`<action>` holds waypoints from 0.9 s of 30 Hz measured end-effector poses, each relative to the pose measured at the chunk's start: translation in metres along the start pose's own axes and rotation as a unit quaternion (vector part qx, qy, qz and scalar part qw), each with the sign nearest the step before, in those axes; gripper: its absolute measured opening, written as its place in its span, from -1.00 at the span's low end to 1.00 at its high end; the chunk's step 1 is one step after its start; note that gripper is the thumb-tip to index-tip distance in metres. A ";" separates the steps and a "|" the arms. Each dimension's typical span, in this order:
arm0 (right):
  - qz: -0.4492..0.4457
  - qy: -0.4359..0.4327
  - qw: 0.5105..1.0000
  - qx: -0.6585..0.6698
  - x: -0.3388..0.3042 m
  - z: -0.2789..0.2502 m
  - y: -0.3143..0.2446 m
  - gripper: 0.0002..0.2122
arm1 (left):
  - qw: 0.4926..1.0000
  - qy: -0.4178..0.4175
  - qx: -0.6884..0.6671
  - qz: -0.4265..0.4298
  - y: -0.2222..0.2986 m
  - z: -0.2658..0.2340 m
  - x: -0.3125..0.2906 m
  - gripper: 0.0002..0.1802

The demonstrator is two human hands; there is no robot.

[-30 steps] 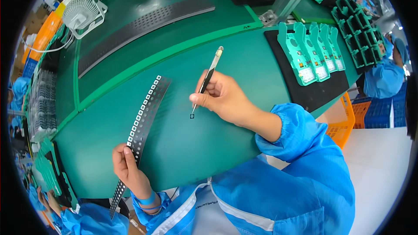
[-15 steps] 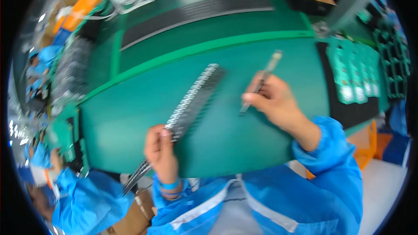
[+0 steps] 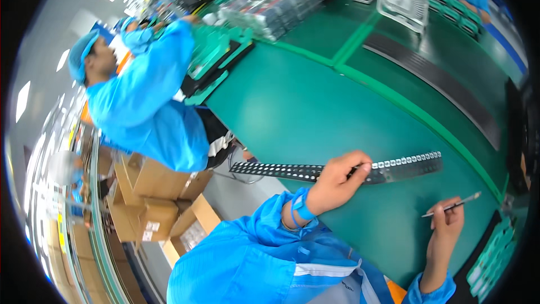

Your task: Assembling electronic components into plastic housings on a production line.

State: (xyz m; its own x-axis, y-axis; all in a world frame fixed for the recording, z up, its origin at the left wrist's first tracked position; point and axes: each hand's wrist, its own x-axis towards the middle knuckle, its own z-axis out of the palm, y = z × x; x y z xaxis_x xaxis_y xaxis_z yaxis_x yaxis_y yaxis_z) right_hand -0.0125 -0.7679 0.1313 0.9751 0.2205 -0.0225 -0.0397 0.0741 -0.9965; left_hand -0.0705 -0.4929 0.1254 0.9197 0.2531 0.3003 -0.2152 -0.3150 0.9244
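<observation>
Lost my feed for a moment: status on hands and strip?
Left hand gripping long perforated strip at mid-length, flat on green table. Right hand holding thin pen-like tool, clear of strip. Nothing between.

My worktop (image 3: 315,107) is deep green, edged by a lighter green stripe (image 3: 416,114) beside a black belt (image 3: 444,87). The strip (image 3: 315,170) under my left hand (image 3: 334,183) is dark grey, dotted with rows of pale holes and small silvery squares. My sleeves (image 3: 264,247) are bright blue, my wrist strap (image 3: 301,207) blue too. The tool (image 3: 453,205) in my right hand (image 3: 444,226) is silver-grey. The cartons (image 3: 152,197) are brown.
</observation>
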 end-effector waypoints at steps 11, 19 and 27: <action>-0.020 -0.017 1.000 -0.010 0.003 0.005 0.006 -0.85 | 0.999 -0.031 0.002 0.020 -0.002 0.001 -0.001 -0.91; -0.002 -0.021 1.000 -0.007 0.007 0.004 0.003 -0.84 | 0.999 -0.038 0.010 0.021 0.002 0.001 0.002 -0.91; 0.000 -0.022 1.000 -0.006 0.008 0.007 0.001 -0.85 | 0.998 -0.036 0.025 0.050 0.000 -0.001 0.004 -0.92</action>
State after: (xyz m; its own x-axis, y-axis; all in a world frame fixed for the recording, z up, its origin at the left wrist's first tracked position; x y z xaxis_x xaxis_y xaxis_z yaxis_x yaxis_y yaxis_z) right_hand -0.0060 -0.7596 0.1307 0.9648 0.2624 -0.0201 -0.0375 0.0615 -0.9974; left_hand -0.0672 -0.4907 0.1266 0.9155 0.1527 0.3722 -0.2927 -0.3819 0.8767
